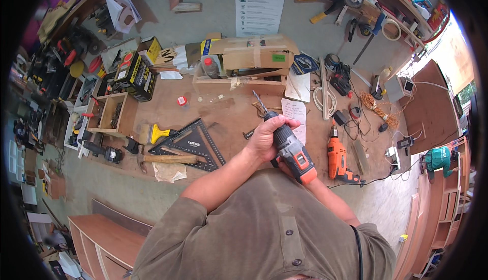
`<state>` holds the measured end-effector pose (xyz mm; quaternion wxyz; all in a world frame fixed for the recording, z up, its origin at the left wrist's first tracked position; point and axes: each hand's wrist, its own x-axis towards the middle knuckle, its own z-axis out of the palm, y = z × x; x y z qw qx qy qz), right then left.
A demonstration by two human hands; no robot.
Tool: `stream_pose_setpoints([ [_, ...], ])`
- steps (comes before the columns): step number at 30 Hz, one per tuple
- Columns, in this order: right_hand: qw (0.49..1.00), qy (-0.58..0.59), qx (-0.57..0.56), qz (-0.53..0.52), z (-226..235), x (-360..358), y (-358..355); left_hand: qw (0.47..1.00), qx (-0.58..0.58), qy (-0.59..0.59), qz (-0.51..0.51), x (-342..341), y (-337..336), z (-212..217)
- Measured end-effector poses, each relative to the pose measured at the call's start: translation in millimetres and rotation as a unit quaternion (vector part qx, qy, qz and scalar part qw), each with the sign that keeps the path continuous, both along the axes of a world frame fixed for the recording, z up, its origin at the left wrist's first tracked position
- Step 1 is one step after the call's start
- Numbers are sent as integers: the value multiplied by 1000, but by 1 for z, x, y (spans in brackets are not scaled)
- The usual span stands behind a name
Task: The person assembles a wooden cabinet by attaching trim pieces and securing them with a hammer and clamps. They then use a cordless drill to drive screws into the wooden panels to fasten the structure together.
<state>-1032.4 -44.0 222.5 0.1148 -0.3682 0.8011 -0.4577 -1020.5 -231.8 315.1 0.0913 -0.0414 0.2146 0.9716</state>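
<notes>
A grey and orange cordless drill (294, 150) is held up in front of my chest, its bit (258, 99) pointing away and slightly left over the workbench. My left hand (265, 138) is closed round the front of the drill, near the chuck. Under the drill body, my right hand (285, 168) is closed at the handle, most of its fingers hidden. To the right lies an orange corded drill (336, 155). A black triangular speed square (195, 145), a hammer (170, 159) and a yellow-handled brush (158, 133) lie left of my hands.
A wooden tray (208, 85) with a cardboard box (256, 56) stands at the back of the workbench (168, 112). A black tin (136, 79) and a wooden compartment box (118, 114) are at the left. Cables (378, 109) and a paper strip (296, 120) lie right. Another person (438, 159) is farther right.
</notes>
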Motion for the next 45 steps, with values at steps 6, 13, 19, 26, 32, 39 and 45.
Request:
stream_pose_setpoints([
  [6, 997, -8, -80, -1, 23, 7, -7, 996, 75, 49, 15, 1, 6, 1],
  [13, 990, -98, -72, -68, -1, 5, -8, 997, -26, -68, 33, 7, 10, 17],
  [19, 992, 124, -24, -21, -8, 6, -10, 997, 43, -59, 38, 3, 5, 1],
  [26, 973, -208, -93, -48, -17, 7, -6, 996, 10, -74, 40, 9, 1, -11],
  [32, 1000, 30, 8, -3, -32, 4, 11, 994, -12, -86, 72, 19, 11, -8],
  [39, 994, -95, 49, -16, 1, 26, 17, 988, 147, 40, -6, 37, 1, -45],
  [45, 996, 41, -36, 75, -12, 25, 23, 986, 73, -135, 67, 44, -17, -71],
])
